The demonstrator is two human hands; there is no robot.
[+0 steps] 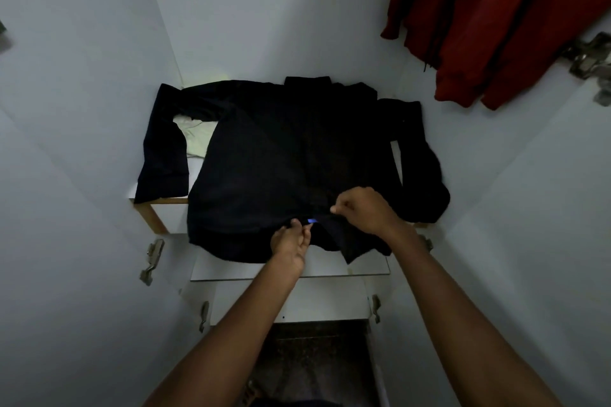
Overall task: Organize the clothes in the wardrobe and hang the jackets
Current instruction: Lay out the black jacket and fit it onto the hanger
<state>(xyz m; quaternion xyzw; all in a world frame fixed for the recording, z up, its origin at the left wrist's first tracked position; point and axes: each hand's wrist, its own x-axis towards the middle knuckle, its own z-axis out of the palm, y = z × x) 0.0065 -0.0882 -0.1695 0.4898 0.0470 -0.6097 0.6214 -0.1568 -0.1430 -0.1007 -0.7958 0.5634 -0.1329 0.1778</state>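
One black jacket [264, 155] was spread flat on the wardrobe shelf [158, 201], its hem hanging over the front edge. Two hands were seen at that hem: the left hand [291, 243] pinched a small blue tag [311, 221], the right hand [362, 210] pinched the fabric just beside it. One red jacket [496, 20] was hung at upper right.

White panel walls [82, 92] – metal hinges [152, 261] on doors, dark speckled floor [314, 363], dim light.

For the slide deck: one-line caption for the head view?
Both hands, left hand and right hand, pinch the near hem of a black jacket spread on a wardrobe shelf; red garment hangs upper right.
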